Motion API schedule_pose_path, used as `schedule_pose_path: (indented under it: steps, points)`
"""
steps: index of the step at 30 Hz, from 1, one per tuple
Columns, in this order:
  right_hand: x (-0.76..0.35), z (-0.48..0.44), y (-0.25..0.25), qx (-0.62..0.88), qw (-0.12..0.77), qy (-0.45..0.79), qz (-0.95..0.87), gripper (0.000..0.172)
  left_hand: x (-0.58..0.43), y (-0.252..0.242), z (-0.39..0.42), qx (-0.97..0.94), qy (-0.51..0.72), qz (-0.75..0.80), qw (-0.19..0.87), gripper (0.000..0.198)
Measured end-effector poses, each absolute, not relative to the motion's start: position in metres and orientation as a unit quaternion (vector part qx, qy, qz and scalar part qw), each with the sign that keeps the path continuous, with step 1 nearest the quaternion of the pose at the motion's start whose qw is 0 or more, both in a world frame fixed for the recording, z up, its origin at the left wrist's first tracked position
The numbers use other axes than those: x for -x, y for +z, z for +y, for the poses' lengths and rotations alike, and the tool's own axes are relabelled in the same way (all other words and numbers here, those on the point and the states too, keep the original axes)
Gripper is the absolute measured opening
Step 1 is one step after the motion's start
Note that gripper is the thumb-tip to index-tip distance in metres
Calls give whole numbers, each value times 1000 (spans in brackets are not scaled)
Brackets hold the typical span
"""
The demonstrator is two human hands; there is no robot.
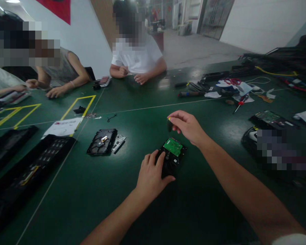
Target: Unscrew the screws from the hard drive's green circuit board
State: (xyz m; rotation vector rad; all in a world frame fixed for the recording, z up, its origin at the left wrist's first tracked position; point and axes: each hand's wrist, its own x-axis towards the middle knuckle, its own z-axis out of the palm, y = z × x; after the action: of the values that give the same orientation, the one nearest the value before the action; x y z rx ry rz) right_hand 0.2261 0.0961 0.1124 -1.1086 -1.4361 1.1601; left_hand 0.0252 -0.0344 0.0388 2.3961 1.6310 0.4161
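A black hard drive (170,162) with a green circuit board (173,146) lies on the dark green table in front of me. My left hand (151,169) grips its near left part, fingers over the left edge and thumb along the near side. Above the far edge of the board, my right hand (183,123) pinches a small screwdriver (169,126) with a dark handle and yellow end, held upright. Its thin tip is too faint to tell whether it touches the board.
Left of the drive lie another black hard drive (102,141) and a loose circuit board (118,143). Long black casings (38,173) fill the left side. Tools, cables and a red-handled screwdriver (241,103) lie at right. Two people (137,63) and part of another sit across the table.
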Motion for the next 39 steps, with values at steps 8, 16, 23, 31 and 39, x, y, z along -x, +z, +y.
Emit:
schedule_pose_path:
  steps: [8,16,23,31,39]
  points:
    - [-218,103,119,458,483,439,-603,19,-65,34,-27,-806,224,546,37,88]
    - [-213,103,111,415,512,486,-574,24,-40,98,78,-798,429,416,77,53]
    - [-235,97,101,421,507,456,-599,35,-53,103,100,-805,448,366,129,37]
    - [-276,42,29,677,319,246,-616,58,-50,116,112,-818,422,349,177,22]
    - [-261,34,12,683,312,208,-626,56,-47,109,115,-770,468,377,216,15]
